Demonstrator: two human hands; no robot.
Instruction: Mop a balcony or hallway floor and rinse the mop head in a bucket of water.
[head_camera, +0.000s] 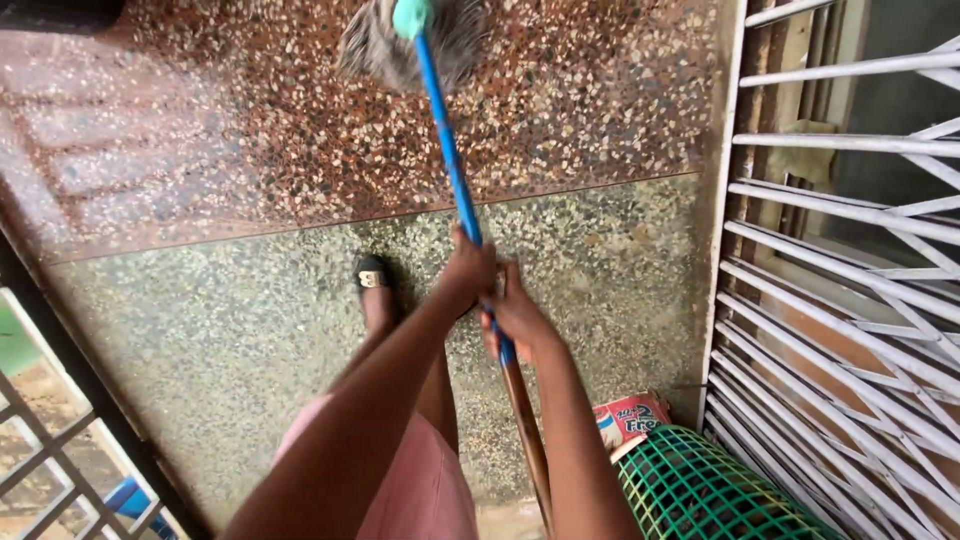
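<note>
On the blue handle (455, 170) both hands clench, the left hand (468, 270) higher, the right hand (515, 318) just below, gripping tight. The mop head (405, 40) sits blurred and cut off at the top edge on the reddish terrazzo floor (250, 130). A white metal grille (840, 250) and green mesh basket (700, 490) crowd the right; open floor lies left.

Soft, even daylight. Pale glare on wet floor (90, 150), upper left of frame. Mop head (405, 40) motion-blurred at top. Slight wide-angle bending at edges; shadows faint.
</note>
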